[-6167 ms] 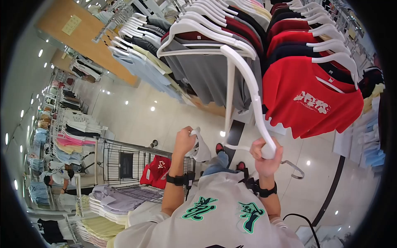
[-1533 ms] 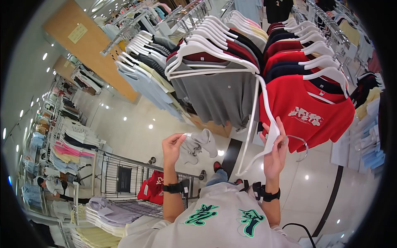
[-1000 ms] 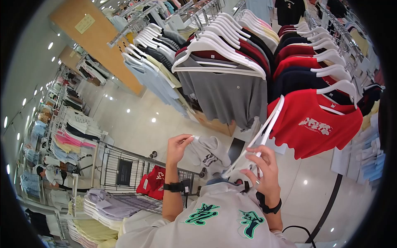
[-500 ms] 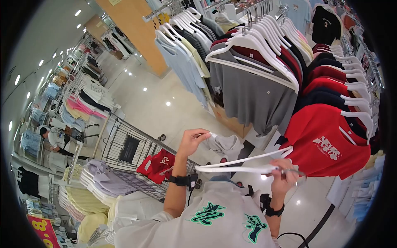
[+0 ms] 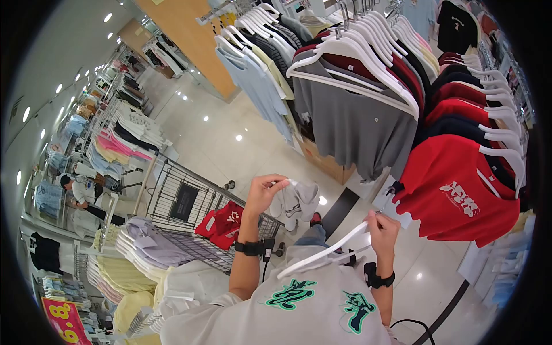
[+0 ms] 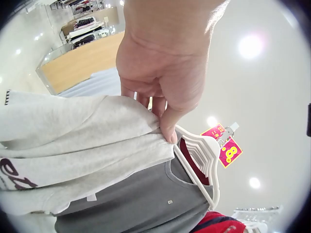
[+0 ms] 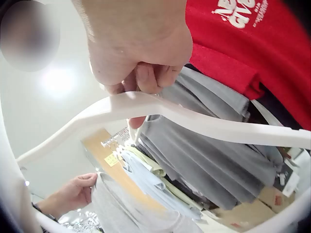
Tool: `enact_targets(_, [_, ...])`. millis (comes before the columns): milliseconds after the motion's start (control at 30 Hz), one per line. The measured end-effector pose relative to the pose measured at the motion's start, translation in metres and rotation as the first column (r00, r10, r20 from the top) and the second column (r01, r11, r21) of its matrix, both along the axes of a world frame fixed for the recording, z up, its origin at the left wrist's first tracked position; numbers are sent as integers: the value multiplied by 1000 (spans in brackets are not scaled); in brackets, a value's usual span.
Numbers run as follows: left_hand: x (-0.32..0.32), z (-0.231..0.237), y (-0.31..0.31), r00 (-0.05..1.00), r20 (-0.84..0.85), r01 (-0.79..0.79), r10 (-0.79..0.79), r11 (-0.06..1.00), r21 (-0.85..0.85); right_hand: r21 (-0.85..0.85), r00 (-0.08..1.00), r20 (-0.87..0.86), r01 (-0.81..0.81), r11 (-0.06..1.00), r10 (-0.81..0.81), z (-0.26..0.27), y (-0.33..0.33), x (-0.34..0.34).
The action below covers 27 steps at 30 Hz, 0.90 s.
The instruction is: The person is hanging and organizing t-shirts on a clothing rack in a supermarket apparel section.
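In the head view the left hand [image 5: 266,192] pinches a light grey shirt [image 5: 299,198] between thumb and fingers, and the shirt hangs in folds. Dark lettering shows on that cloth [image 6: 87,145] in the left wrist view, where the left hand [image 6: 163,77] holds its edge. The right hand [image 5: 383,230] grips a bare white hanger [image 5: 322,253] near its middle, its arms pointing toward the person's chest. In the right wrist view the right hand [image 7: 138,58] has its fingers curled about the hanger [image 7: 194,125]. Shirt and hanger are apart.
Ahead, a rack holds a grey shirt [image 5: 356,126] on its front hanger, with a red shirt [image 5: 460,190] to the right. A wire cart [image 5: 190,227] with a red garment [image 5: 221,225] stands at the left, beside stacked lilac and yellow clothes [image 5: 155,241].
The hanger has turned from upright beside the rack to lying low before the chest, shifting within the right hand's grip. The left hand keeps its pinch on the shirt. The head view has swung right.
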<state>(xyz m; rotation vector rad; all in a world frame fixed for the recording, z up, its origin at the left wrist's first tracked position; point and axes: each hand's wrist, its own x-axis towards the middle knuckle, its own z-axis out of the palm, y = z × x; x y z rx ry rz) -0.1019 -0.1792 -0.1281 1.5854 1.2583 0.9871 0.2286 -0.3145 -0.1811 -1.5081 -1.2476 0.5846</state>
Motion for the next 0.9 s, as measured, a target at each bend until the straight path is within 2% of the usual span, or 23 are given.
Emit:
enact_targets(33, [1, -1, 1, 1000, 0, 7, -7, 1000, -7, -7, 1000, 0, 7, 1000, -7, -10, 2, 0])
enact_targets(133, [6, -3, 0, 997, 71, -12, 13, 1000, -15, -111, 961, -184, 190, 976, -208, -38, 9, 1])
enact_targets(167, [8, -1, -3, 996, 89, -11, 12, 1000, -2, -122, 959, -184, 193, 973, -214, -43, 11, 1])
enact_targets(233, [12, -2, -6, 994, 109, 4, -5, 1000, 9, -111, 850, -372, 360, 926, -374, -38, 23, 5])
enact_targets(267, [14, -4, -5, 996, 89, 20, -20, 1000, 4, -154, 773, -514, 342, 927, -371, -38, 26, 11])
enact_targets(300, [17, -4, -5, 997, 66, 36, -36, 999, -1, -151, 769, -514, 356, 922, -381, -27, 29, 13])
enact_targets(367, [23, 1, -7, 996, 15, 91, -91, 996, 11, -127, 567, -735, 425, 896, -373, 4, 39, 10])
enact_targets(433, [36, 13, -9, 991, -36, 130, -129, 991, 15, -101, 523, -778, 443, 891, -348, 12, 48, 14])
enact_targets(500, [48, 25, -19, 978, -69, 192, -196, 979, -60, 61, 487, -843, 505, 861, -226, 24, 54, 16])
enact_targets(567, [59, 34, -28, 969, -75, 233, -235, 972, -31, 2, 369, -890, 588, 809, -267, 52, 63, 12])
enact_targets(633, [66, 41, -35, 962, -69, 267, -265, 964, 14, 55, 357, -910, 609, 792, -212, 68, 63, 14])
enact_targets(733, [66, 53, -40, 956, -117, 275, -268, 960, 50, 70, 384, -896, 618, 783, -222, 68, 60, 12])
enact_targets(833, [60, 59, -40, 958, -66, 284, -279, 956, 77, 79, 556, -766, 578, 812, -321, 38, 61, 1])
enact_targets(867, [56, 56, -38, 965, 65, 252, -255, 967, 43, 76, 584, -743, 557, 827, -326, 12, 65, -3])
enact_targets(900, [54, 55, -35, 956, 193, 225, -222, 974, 5, 17, 637, -657, 546, 837, -403, 8, 62, -11])
